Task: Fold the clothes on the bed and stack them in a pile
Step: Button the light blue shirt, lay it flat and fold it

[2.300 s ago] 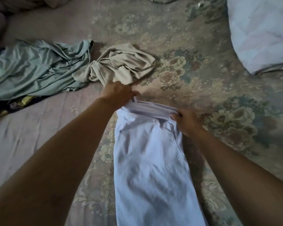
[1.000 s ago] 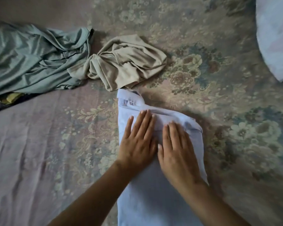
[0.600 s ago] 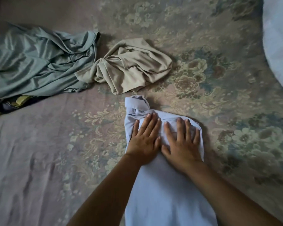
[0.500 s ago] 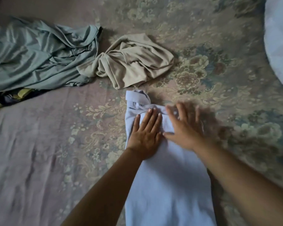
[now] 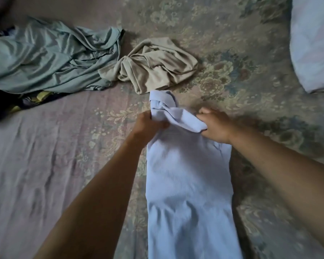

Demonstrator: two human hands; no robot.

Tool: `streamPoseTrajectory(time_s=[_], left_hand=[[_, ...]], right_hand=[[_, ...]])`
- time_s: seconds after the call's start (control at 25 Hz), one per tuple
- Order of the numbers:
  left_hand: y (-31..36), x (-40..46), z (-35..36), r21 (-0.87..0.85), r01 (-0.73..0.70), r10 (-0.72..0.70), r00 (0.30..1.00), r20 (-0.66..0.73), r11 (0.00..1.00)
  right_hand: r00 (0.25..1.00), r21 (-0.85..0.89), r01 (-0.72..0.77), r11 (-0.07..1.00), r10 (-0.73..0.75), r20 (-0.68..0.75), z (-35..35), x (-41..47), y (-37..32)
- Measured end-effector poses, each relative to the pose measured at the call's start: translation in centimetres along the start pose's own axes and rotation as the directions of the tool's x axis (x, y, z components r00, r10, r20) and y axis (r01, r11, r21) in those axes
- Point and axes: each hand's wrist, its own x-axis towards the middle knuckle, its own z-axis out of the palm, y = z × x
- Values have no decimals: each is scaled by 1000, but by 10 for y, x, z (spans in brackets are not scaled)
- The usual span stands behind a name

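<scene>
A pale blue garment (image 5: 189,184) lies lengthwise on the bed in a long narrow strip that runs to the bottom edge of the view. My left hand (image 5: 148,126) grips its far end at the left corner. My right hand (image 5: 214,126) grips the same end at the right corner. The cloth between the two hands is bunched and raised off the bed. Just beyond it lies a crumpled beige garment (image 5: 155,66). A crumpled grey-green garment (image 5: 49,57) is spread at the far left.
The bed is covered by a faded floral sheet (image 5: 241,75). A white pillow (image 5: 314,43) lies at the far right. Dark and yellow cloth (image 5: 32,99) pokes out from under the grey-green garment at the left.
Both hands lay flat, pressing the blue garment's far end. Now their fingers have closed on its two corners and the end is lifted and bunched.
</scene>
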Motion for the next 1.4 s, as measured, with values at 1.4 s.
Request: streamPoseTrajectory(time_s=[1.4], left_hand=[[-108,-188,6,-467,324,-262,945,193,823]], right_hand=[[700,-365,579,729,-674,-234,120,-178,-24]])
